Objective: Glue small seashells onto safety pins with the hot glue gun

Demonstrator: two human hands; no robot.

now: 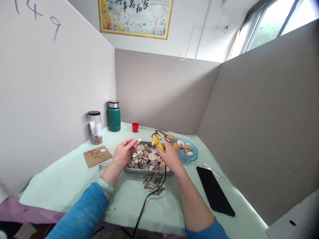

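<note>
My left hand [123,153] is closed in a pinch on a small white shell [139,141], held above the far left part of a metal tray [139,171]. Many mixed seashells [147,156] fill the tray. A yellow hot glue gun [158,144] is gripped in my right hand [171,158] over the tray's right side, its nozzle pointing up and left toward the shell but apart from it. The gun's black cord [149,196] runs down over the near table edge. A pile of small metal clips [153,184] lies just in front of the tray.
Left: a brown board [97,156], more clips [104,166], a black-lidded jar [95,127] and a green flask [114,117]. Behind: a red cup [135,127] and scissors [167,137]. Right: a blue plate [193,161] with shells and a black flat slab [215,192]. Partitions surround the table.
</note>
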